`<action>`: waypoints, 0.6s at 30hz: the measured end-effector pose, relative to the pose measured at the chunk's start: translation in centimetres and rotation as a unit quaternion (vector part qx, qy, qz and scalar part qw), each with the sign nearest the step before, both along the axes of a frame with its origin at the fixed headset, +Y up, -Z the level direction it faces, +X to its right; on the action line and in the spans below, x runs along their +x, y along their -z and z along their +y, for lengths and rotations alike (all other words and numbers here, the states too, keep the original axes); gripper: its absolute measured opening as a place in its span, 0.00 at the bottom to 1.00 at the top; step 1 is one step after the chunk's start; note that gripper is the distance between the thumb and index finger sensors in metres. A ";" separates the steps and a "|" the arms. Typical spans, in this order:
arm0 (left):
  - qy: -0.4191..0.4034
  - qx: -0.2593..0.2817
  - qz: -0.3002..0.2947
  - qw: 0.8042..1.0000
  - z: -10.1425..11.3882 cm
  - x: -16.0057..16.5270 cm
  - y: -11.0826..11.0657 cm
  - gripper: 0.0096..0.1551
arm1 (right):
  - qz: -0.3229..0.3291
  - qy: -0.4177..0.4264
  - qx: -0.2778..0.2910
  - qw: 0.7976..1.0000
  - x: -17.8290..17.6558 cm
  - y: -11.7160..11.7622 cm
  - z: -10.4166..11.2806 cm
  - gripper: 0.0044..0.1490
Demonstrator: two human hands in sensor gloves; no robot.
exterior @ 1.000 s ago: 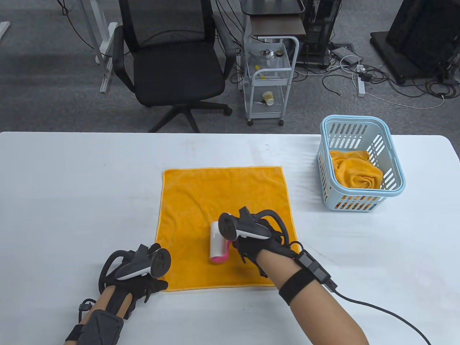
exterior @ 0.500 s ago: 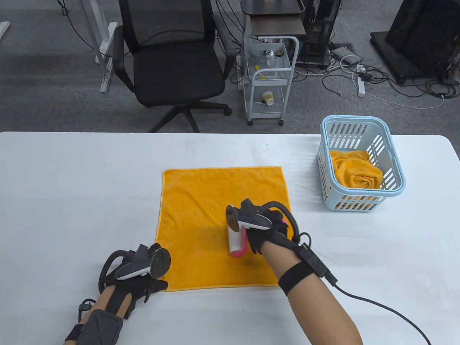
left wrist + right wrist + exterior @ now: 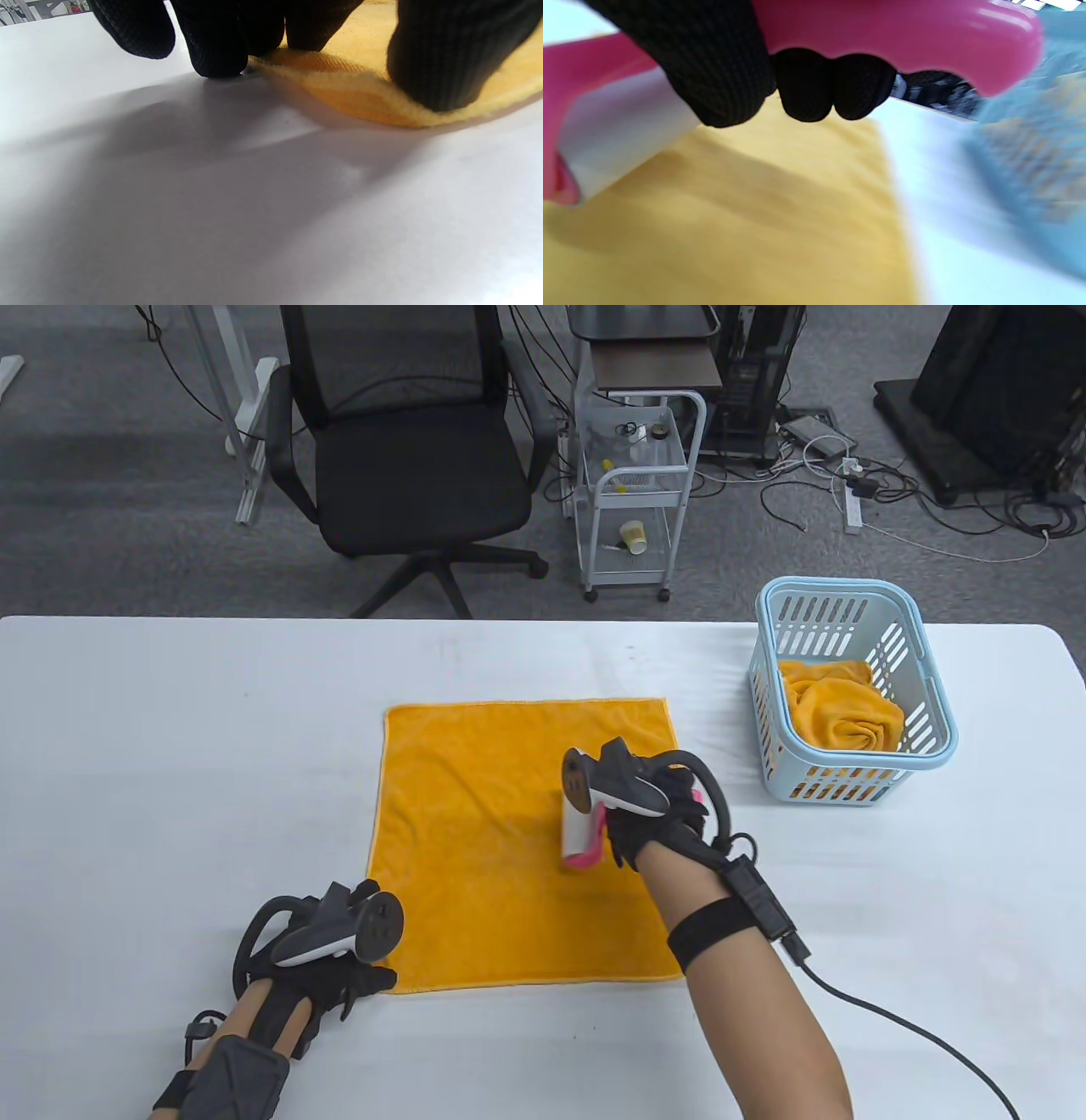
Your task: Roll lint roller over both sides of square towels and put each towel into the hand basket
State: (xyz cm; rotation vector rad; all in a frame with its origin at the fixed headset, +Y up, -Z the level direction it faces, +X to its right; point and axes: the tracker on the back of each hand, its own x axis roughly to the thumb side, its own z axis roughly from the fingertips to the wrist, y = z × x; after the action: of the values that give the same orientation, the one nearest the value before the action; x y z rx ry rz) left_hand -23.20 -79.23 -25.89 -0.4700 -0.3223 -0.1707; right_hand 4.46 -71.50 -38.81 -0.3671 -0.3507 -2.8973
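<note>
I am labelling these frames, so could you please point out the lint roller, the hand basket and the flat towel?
lint roller point(image 3: 578, 840): table view, on its white roll.
hand basket point(image 3: 933, 695): table view, on its right wall.
flat towel point(image 3: 475, 814): table view, on its bare middle.

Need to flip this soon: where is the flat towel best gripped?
Likely the towel's near left corner: the left hand presses there, where the left wrist view shows its edge slightly raised. Pinch from the near side.
</note>
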 end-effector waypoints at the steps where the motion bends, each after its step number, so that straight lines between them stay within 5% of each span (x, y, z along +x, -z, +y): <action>1: 0.000 0.000 0.000 1.000 0.0 0.0 0.0 0.51 | 0.007 0.031 -0.001 1.000 -1.6 0.1 -0.4 0.36; 9: -0.002 0.000 0.000 1.000 0.0 0.0 0.0 0.51 | 0.049 0.062 0.028 0.996 -8.8 -0.1 -3.9 0.36; 13: -0.004 -0.001 0.000 1.000 0.0 0.0 0.0 0.51 | 0.030 0.045 0.039 0.998 -6.8 0.5 -4.4 0.35; 18: -0.003 -0.001 -0.001 1.000 0.0 0.0 0.0 0.51 | -0.046 -0.002 0.017 0.999 0.2 1.3 -4.0 0.36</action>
State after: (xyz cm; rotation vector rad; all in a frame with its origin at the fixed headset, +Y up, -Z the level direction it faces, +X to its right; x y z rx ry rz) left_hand -23.24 -79.22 -25.88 -0.4710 -0.3253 -0.1656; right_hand 4.63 -75.47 -40.15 -0.2287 -0.3166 -2.9184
